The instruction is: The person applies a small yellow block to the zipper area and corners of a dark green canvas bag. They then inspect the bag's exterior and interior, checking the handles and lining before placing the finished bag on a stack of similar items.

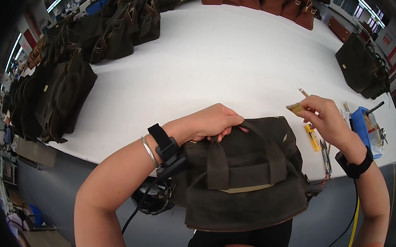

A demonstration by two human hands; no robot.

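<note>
A dark olive handbag [243, 201] lies at the table's near edge and hangs over it toward me, a zip running along its lower edge. My left hand [217, 123] is closed around one of its strap handles [254, 131], near the bag's upper left. Above the right of the bag, my right hand [325, 117] pinches a small yellowish-tan piece [295, 108], too small to name surely. A thin stick [303, 92] with a pale end shows just beyond those fingers; whether the hand holds it I cannot tell.
To the right lie a yellow cutter-like tool [312, 137], metal snips [325, 159] and a blue tray [361, 124] of small tools. Dark bags [60, 93] crowd the left, another dark bag [362, 65] stands far right, and brown bags [271, 1] line the far edge of the white table [204, 57].
</note>
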